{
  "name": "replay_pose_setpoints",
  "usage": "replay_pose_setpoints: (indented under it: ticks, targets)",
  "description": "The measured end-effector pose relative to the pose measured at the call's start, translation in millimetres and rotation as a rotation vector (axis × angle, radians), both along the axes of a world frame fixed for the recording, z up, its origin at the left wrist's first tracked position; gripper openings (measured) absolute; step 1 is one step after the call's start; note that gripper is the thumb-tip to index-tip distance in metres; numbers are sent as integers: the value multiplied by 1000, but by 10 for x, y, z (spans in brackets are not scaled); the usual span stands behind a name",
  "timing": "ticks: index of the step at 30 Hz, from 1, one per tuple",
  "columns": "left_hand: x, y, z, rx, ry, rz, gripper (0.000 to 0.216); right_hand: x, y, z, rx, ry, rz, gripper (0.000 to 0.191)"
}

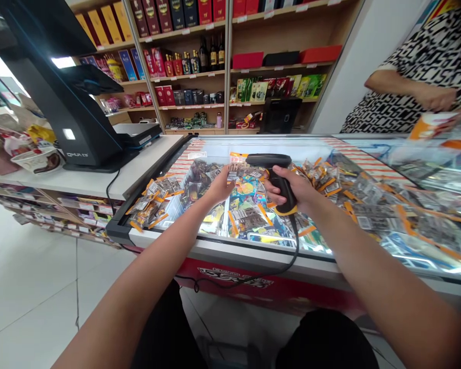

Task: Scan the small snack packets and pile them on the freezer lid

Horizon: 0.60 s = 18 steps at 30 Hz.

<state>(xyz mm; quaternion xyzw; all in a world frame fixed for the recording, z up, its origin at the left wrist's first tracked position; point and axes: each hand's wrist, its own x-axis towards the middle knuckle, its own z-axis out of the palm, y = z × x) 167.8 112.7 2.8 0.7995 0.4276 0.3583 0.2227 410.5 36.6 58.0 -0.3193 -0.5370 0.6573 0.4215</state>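
My right hand is closed around the grip of a black barcode scanner with an orange base; its head points left and its cable hangs over the freezer's front edge. My left hand pinches a small clear snack packet and holds it just in front of the scanner head. Both hands hover over the glass lid of a chest freezer. Several orange-edged snack packets lie spread on the glass.
A black till screen and a receipt printer stand on the white counter at left. Shelves of boxes and bottles line the back wall. Another person in a black-and-white patterned top stands at the right, holding a cup.
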Motion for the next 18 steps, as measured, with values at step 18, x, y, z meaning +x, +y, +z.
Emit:
replay_pose_setpoints:
  ticks: [18]
  targets:
    - [-460,-272,508,0,587,687,52,75,-10,56,-34,19,-128,56]
